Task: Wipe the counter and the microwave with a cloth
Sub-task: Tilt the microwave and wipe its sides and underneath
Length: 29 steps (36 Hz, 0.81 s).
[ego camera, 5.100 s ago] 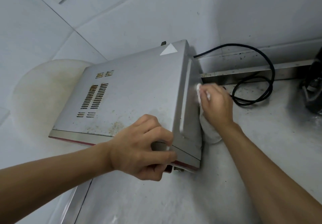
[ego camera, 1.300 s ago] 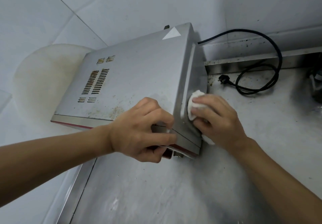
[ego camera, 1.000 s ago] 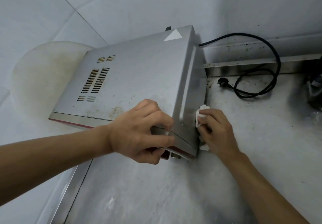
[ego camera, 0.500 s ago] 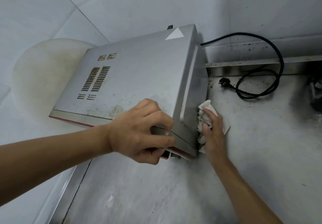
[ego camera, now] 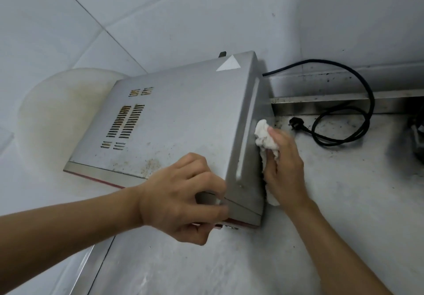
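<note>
Silver microwave (ego camera: 183, 122) sits at the back left of the bench (ego camera: 344, 214), against the tiled wall. Our left hand (ego camera: 181, 200) grips its near corner, fingers curled over the top edge. Our right hand (ego camera: 284, 168) holds the crumpled white cloth (ego camera: 265, 138), fingers curled round it, pressing it to the microwave's right side. A black cord (ego camera: 358, 132) lies looped near the bench's back edge.

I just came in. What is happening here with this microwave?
A person is wiping a microwave that stands on a steel counter. The left hand grips its front corner to steady it, and the right hand holds a white cloth against its right side panel. Brown specks show on the top. Its black plug lies loose on the counter.
</note>
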{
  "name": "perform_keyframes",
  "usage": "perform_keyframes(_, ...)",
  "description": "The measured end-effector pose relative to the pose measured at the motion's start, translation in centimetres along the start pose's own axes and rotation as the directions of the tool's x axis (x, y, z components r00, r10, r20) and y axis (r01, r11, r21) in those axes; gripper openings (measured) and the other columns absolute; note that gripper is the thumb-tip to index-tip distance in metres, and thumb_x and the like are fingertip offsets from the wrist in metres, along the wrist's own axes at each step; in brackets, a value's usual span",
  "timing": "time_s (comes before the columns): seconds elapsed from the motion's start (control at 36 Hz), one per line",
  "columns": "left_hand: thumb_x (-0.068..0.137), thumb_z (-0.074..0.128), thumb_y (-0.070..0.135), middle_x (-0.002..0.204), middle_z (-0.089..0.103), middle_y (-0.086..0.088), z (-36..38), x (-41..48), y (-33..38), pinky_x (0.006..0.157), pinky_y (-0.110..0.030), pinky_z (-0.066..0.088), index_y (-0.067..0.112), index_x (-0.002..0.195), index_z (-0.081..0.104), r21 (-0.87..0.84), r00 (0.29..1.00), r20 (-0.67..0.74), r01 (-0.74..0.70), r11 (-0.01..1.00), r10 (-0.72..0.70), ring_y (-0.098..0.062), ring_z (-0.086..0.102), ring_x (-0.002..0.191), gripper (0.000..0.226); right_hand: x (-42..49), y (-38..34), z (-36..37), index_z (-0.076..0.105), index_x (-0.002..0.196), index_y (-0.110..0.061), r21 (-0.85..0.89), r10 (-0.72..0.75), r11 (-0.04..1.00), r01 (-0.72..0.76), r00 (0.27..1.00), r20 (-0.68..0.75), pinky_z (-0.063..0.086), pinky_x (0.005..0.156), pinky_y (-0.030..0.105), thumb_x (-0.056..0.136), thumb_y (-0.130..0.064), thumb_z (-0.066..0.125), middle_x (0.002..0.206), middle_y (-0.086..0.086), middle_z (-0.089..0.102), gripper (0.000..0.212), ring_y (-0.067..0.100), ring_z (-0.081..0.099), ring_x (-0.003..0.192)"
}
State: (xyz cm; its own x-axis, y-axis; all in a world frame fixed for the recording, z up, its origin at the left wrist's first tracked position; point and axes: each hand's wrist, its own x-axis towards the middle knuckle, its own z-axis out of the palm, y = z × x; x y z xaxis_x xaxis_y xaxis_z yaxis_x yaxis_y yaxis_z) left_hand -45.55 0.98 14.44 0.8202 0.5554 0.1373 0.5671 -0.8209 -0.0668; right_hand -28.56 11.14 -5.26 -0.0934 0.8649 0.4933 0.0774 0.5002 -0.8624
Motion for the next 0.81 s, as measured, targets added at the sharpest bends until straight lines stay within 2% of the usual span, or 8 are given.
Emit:
perform_keyframes(0.11,0.076,0.062,0.024,0.105,0.048,-0.002,0.0,0.0,0.1,0.076,-0.041,0.047,0.023,0.096,0.068,-0.01,1.0,0.005,0.018,1.0,-0.018,-0.025,0.049,0.075,0.02,6.2,1.1,1.2,0.053,0.143,-0.007,0.042,0.219,0.975,-0.216,0.974,-0.065,0.034,0.1,0.005,0.101,-0.005,0.047,0.138,0.012,0.056,0.042,0.01,0.051,0.121)
perform_keyframes(0.17,0.076,0.062,0.023,0.105,0.048,-0.001,0.0,0.0,0.1,0.076,-0.042,0.047,0.023,0.095,0.07,-0.011,1.0,0.006,0.025,1.0,-0.024,-0.025,0.049,0.074,0.02,8.6,1.7,1.9,0.053,0.144,-0.011,0.112,0.346,0.935,-0.338,0.936,-0.063,0.039,0.104,0.012,0.103,-0.009,0.045,0.141,0.009,0.056,0.042,0.016,0.053,0.125)
perform_keyframes(0.22,0.076,0.062,0.023,0.105,0.048,-0.001,-0.1,0.1,0.1,0.076,-0.041,0.047,0.022,0.089,0.075,-0.008,1.0,0.011,0.025,1.0,-0.025,-0.026,0.049,0.073,0.018,9.6,1.4,2.1,0.055,0.142,-0.016,0.114,0.397,0.914,-0.389,0.916,-0.056,0.043,0.108,0.023,0.106,-0.017,0.044,0.14,0.003,0.057,0.037,0.008,0.055,0.123)
perform_keyframes(0.28,0.076,0.062,0.022,0.105,0.048,-0.001,-0.2,0.1,0.1,0.075,-0.041,0.047,0.022,0.085,0.077,-0.008,1.0,0.019,0.023,1.0,-0.023,-0.025,0.049,0.073,0.018,9.0,0.6,1.8,0.058,0.136,-0.022,0.014,0.314,0.949,-0.313,0.948,-0.052,0.04,0.1,0.011,0.11,-0.029,0.041,0.133,-0.007,0.055,0.032,-0.012,0.052,0.113)
perform_keyframes(0.33,0.074,0.063,0.022,0.105,0.048,-0.001,-0.2,0.1,0.1,0.075,-0.042,0.047,0.022,0.086,0.077,-0.006,1.0,0.021,0.021,1.0,-0.021,-0.025,0.049,0.073,0.018,7.5,-0.3,1.1,0.062,0.125,-0.027,-0.076,0.196,0.977,-0.2,0.979,-0.06,0.038,0.093,0.008,0.11,-0.033,0.038,0.12,-0.016,0.052,0.029,-0.016,0.05,0.107)
perform_keyframes(0.47,0.072,0.066,0.023,0.105,0.048,-0.001,-0.1,0.0,0.1,0.074,-0.041,0.048,0.022,0.084,0.078,-0.005,0.999,0.031,0.023,1.0,-0.022,-0.025,0.049,0.073,0.017,1.5,-1.4,0.4,0.065,0.102,-0.004,0.026,0.064,0.998,-0.063,0.996,-0.058,0.043,0.096,0.023,0.106,-0.019,0.05,0.117,0.003,0.055,0.021,0.011,0.056,0.108)
perform_keyframes(0.58,0.073,0.065,0.023,0.105,0.048,-0.001,-0.2,0.1,0.2,0.075,-0.041,0.047,0.022,0.085,0.078,-0.005,0.999,0.04,0.023,1.0,-0.023,-0.026,0.048,0.073,0.017,1.0,0.9,0.5,0.057,0.106,-0.007,-0.093,-0.132,0.987,0.13,0.991,-0.014,0.049,0.098,0.037,0.102,-0.009,0.058,0.121,0.017,0.058,0.004,0.035,0.06,0.111)
perform_keyframes(0.81,0.073,0.064,0.022,0.105,0.047,-0.002,-0.1,0.1,0.2,0.076,-0.041,0.046,0.021,0.085,0.077,0.014,0.999,0.03,0.018,1.0,-0.018,-0.027,0.05,0.073,0.017,0.5,1.9,-1.1,0.062,0.093,0.006,-0.252,-0.189,0.943,0.219,0.972,0.137,0.052,0.089,0.046,0.096,-0.003,0.058,0.114,0.018,0.058,0.01,0.036,0.057,0.103)
